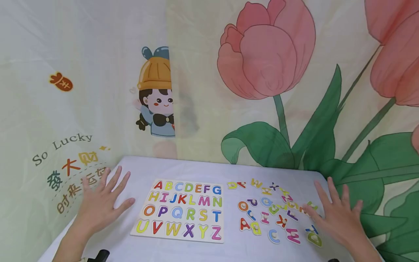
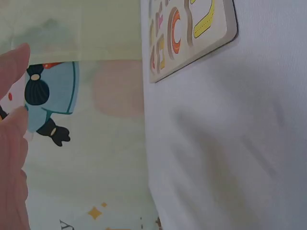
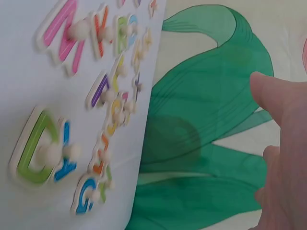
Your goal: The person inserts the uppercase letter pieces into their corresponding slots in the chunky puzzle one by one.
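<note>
My left hand (image 1: 99,207) is held to the left of a white alphabet puzzle board (image 1: 150,218), fingers spread, touching nothing. The board lies flat with coloured letters A to Z in rows; its corner shows in the left wrist view. My right hand (image 1: 340,214) is spread above the table's right side, also holding nothing. Left of it lie scattered letter pieces, among them a red A (image 1: 244,224), a blue C (image 1: 273,236) and a pink M (image 1: 292,236). The right wrist view shows knobs on the pieces, including a green D (image 3: 29,158).
A white cloth (image 1: 183,253) covers the table, whose back edge meets a hanging curtain printed with tulips (image 1: 268,58), a cartoon figure (image 1: 160,109) and lettering. A dark object (image 1: 99,255) shows by the left wrist.
</note>
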`<state>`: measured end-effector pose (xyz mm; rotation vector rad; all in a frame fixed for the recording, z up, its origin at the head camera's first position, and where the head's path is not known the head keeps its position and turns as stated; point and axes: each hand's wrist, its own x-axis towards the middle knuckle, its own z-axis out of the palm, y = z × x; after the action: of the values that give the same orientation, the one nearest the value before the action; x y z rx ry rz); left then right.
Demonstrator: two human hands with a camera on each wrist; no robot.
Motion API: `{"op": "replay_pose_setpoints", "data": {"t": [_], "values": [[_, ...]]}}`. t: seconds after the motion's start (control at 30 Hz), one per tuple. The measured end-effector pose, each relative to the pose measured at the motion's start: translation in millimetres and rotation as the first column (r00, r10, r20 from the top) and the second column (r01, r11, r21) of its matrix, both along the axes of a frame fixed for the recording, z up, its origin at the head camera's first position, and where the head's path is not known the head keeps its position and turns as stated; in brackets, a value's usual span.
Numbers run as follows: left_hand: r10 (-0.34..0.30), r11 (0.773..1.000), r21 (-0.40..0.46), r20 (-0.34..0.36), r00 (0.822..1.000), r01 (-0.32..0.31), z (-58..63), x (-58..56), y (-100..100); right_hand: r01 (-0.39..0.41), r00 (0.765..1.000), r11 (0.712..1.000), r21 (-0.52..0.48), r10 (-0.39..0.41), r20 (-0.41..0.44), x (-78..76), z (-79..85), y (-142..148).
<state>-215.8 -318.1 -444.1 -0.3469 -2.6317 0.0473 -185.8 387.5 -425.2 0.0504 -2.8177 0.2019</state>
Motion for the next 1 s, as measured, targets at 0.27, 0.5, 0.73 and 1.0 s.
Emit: {"op": "replay_pose_setpoints", "data": {"t": [0.27, 0.5, 0.73, 1.0], "values": [[-0.118, 0.980, 0.168, 0.064, 0.991, 0.106, -13.8, 8.6, 9, -0.098, 0.995, 0.994, -0.049, 0.097, -0.028, -17.5, 6.8, -37], [-0.210, 0.926, 0.350, 0.164, 0.964, 0.142, -30.3, 18.0, 16, -0.199, 0.979, 0.965, -0.171, 0.204, 0.015, -22.8, 7.3, -73], [-0.258, 0.878, 0.465, 0.266, 0.929, 0.111, -38.6, 20.3, 20, -0.282, 0.957, 0.903, -0.325, 0.288, -0.031, -22.4, -3.1, -107], [-0.284, 0.885, 0.448, 0.300, 0.910, 0.129, -46.4, 19.6, 18, -0.281, 0.946, 0.848, -0.449, 0.323, 0.019, -23.4, -21.9, -136]]}}
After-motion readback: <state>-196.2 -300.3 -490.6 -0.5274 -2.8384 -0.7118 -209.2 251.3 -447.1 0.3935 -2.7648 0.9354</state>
